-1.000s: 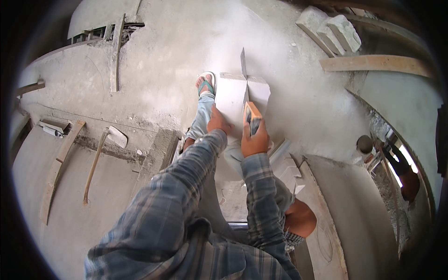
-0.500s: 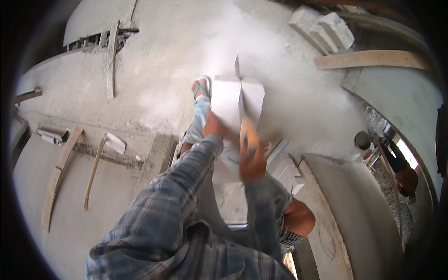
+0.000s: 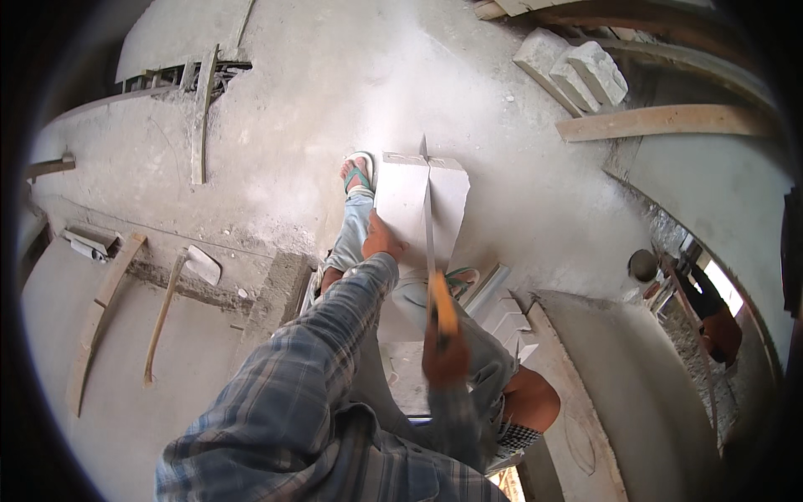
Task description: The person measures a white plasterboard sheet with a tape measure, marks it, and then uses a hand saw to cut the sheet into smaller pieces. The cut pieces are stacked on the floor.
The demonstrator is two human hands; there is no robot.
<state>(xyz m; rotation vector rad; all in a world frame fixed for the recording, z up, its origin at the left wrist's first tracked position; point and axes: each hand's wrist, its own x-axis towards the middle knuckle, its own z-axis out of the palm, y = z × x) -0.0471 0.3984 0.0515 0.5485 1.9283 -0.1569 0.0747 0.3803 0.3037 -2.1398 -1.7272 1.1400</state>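
In the head view, the right hand [image 3: 446, 358], blurred, is closed around the orange handle of a handsaw [image 3: 430, 234], its blade in a cut through the white block [image 3: 401, 197] beside the sandalled left foot [image 3: 357, 173]. The left hand [image 3: 382, 238] touches the block's near left corner; whether it grips, I cannot tell.

The floor [image 3: 284, 117] is brightly lit, the right hand [image 3: 446, 360] motion-blurred, the dark rim distorted.

From the person's head, the left fisheye camera looks steeply down over nearby hands [image 3: 383, 240] toward the floor [image 3: 293, 109].
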